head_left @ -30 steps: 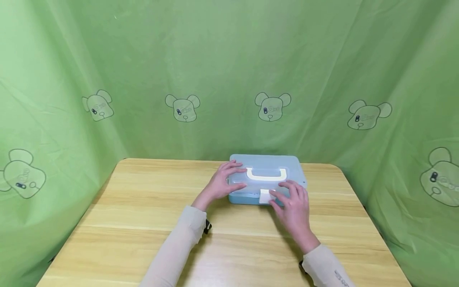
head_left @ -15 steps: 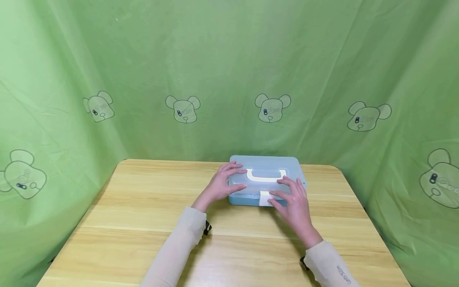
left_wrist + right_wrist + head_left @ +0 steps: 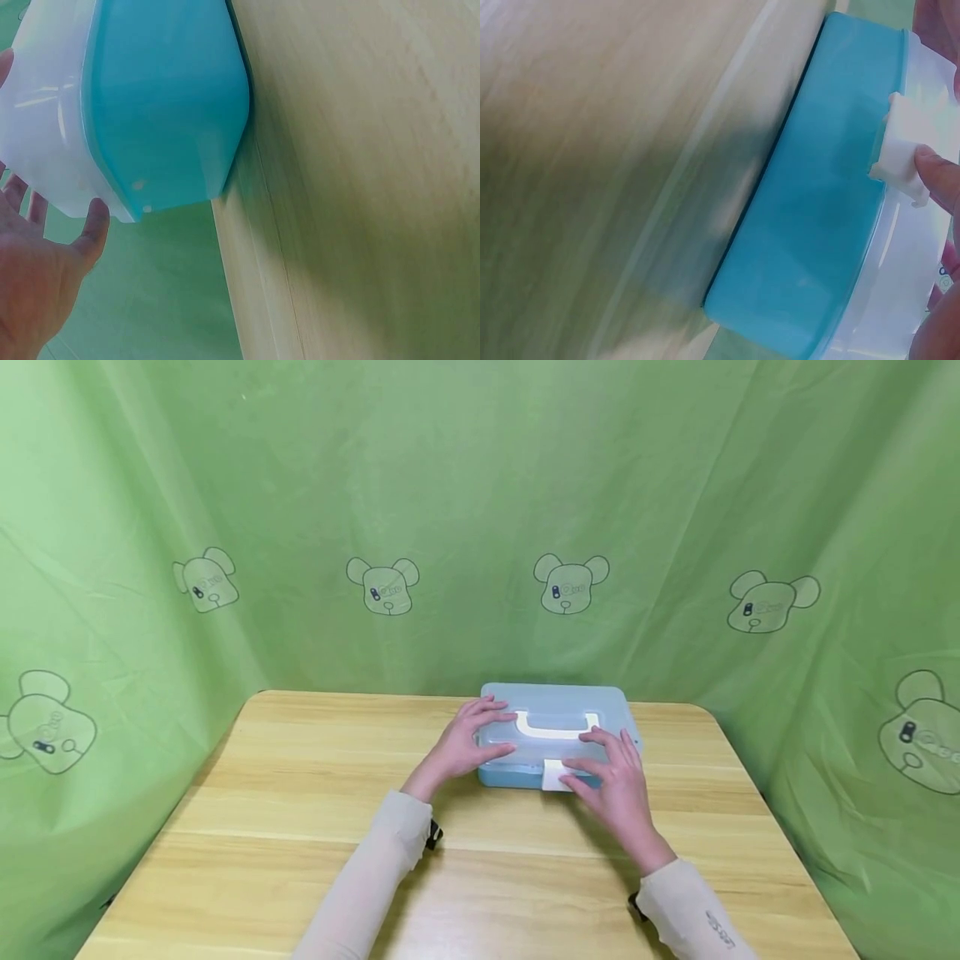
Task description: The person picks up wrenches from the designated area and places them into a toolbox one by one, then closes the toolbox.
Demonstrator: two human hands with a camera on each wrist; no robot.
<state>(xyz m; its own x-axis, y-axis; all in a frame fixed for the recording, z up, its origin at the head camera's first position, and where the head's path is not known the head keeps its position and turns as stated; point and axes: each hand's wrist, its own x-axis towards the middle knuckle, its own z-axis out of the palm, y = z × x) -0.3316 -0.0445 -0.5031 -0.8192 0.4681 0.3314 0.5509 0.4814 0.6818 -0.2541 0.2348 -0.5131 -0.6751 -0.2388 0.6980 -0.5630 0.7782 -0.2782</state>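
A storage box (image 3: 498, 777) with a light blue base and a translucent lid (image 3: 555, 697) stands at the table's far side, lid down. A white carry handle (image 3: 558, 732) lies on the lid, and a white latch (image 3: 554, 775) sits on the front. My left hand (image 3: 459, 742) rests on the lid's left end, fingers spread and thumb toward the front edge. My right hand (image 3: 618, 785) pinches the latch at its right side with thumb and index finger; its other fingers reach over the lid by the handle's right end. In the right wrist view, the latch (image 3: 907, 146) stands out from the base at its lower edge.
The wooden table (image 3: 315, 860) stretches in front of the box and to both sides. A green curtain (image 3: 480, 510) with bear-head prints hangs behind the table and along its left and right.
My right hand has shifted slightly, its wrist down and to the right, and the latch's lower edge sits a little lower. My left hand and the box have stayed put.
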